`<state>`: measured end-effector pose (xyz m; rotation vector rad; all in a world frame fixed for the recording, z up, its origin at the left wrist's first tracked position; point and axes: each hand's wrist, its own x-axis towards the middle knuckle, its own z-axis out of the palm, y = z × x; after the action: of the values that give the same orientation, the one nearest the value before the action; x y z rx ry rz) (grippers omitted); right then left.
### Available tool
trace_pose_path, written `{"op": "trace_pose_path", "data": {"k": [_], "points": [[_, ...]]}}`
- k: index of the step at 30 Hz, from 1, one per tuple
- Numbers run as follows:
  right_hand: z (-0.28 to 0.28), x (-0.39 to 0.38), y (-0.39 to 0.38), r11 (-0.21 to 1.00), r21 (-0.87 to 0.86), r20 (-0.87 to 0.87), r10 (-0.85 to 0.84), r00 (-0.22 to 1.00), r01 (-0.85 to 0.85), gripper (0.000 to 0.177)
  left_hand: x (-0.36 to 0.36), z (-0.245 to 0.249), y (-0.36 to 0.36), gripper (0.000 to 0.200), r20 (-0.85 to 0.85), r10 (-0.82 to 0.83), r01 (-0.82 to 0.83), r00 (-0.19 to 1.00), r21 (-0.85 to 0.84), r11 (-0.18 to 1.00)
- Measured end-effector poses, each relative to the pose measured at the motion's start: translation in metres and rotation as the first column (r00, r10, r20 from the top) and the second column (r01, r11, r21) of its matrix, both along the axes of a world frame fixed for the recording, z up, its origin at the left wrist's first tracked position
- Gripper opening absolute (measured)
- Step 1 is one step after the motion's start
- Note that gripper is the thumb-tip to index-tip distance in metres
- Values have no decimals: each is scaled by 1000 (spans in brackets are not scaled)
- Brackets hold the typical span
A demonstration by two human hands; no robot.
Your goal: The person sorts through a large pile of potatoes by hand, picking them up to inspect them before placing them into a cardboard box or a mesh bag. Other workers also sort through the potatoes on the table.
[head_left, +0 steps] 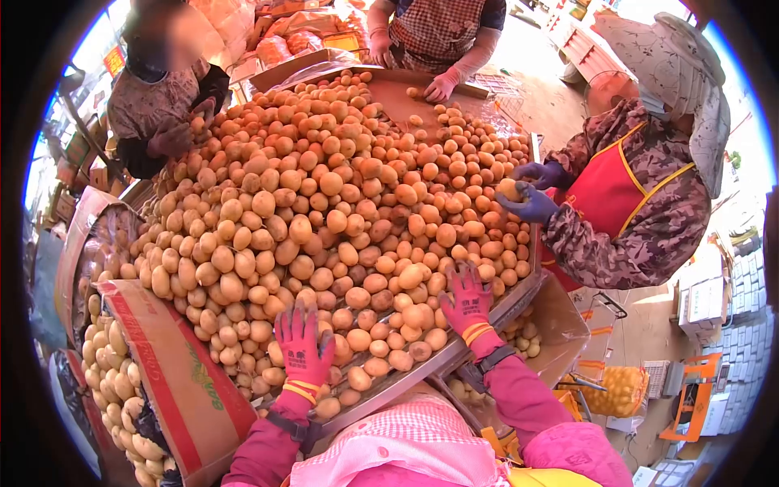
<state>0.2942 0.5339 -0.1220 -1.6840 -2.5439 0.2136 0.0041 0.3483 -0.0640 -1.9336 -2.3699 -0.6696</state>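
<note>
A large heap of potatoes (324,211) covers a sorting table with a metal rim (422,369). My left hand (303,345), in a red-pink glove, rests palm down on potatoes near the front edge, fingers spread. Further right, my right hand (466,299), gloved the same, also lies flat on the pile with fingers apart. Neither hand is closed around a potato.
A cardboard box (174,381) with potatoes stands at the front left. A person in a red apron at the right holds a potato in blue gloves (531,201). Two other people work at the far side. A mesh sack of potatoes (621,390) sits lower right.
</note>
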Motion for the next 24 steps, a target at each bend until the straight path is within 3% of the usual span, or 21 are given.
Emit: {"op": "trace_pose_path", "data": {"k": [2,3,5,10,12,13,14,15,18,19,23,24], "points": [[4,-16,12,996,72,18,-58,998,56,69,-9,-6,-10,61,-32,80,-81,996,-35,996],[7,-23,21,998,59,12,-7,1000,7,68,-2,6,-15,63,-171,50,-80,984,-169,982],[12,-32,43,995,42,1,89,996,-89,68,0,7,-21,63,-211,54,-107,976,-247,963],[-3,-73,110,952,-80,14,296,955,-294,70,4,-8,-25,63,-197,88,-135,976,-240,961],[-9,-100,134,954,-8,-317,282,906,-300,74,6,-9,-23,63,-197,93,-141,976,-243,960],[1,-114,142,963,-148,-182,199,963,-226,74,7,-10,-21,63,-196,97,-144,976,-244,959],[66,-116,147,924,-304,-195,178,965,-232,78,8,-10,-21,63,-194,102,-149,976,-245,958],[56,-121,169,917,-303,-209,200,957,-258,78,8,-11,-22,63,-193,106,-153,975,-246,957],[4,-125,244,1000,21,-286,8,958,-2,87,7,-11,-22,63,-190,115,-161,975,-246,956],[6,-128,262,999,28,-293,33,956,-26,87,7,-11,-23,63,-186,125,-169,974,-244,955],[7,-112,302,977,-5,-431,-197,881,215,70,4,-10,-21,62,-169,142,-182,975,-257,949],[20,-121,295,978,-3,-423,-192,886,210,70,3,-9,-21,62,-168,145,-185,975,-256,949]]}}
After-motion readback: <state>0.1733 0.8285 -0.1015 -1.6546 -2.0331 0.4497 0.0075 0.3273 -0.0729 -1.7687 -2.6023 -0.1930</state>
